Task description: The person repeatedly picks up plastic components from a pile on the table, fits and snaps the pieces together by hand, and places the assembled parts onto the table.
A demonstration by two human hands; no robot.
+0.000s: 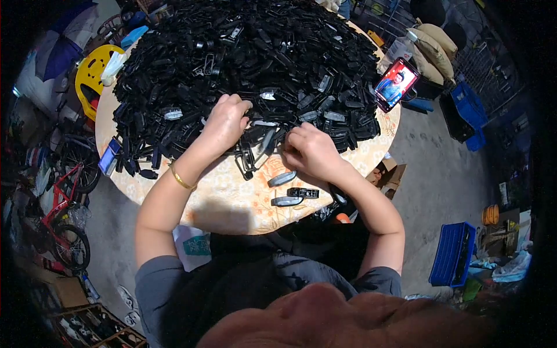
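Note:
A large heap of small black plastic parts (249, 58), some with grey or silvery faces, covers most of a round table (261, 217) with a patterned cloth. My left hand (227, 120) lies at the heap's near edge, fingers curled inward; whatever they pinch is hidden. Close by on the right, my right hand (312, 151) is closed too, its fingertips tucked against the parts and out of sight. Between them lies a black frame-like part (246, 162). Nearer me on the cloth are a grey oval piece (282, 178), a black clip-like piece (303, 192) and another grey oval piece (286, 201).
A phone (397, 85) with a lit screen stands at the table's right edge. A blue flat object (109, 155) rests at the left edge. Around the table are a yellow stool-like object (93, 81), a red bicycle (61, 203), a blue crate (451, 254) and a cardboard box (393, 181).

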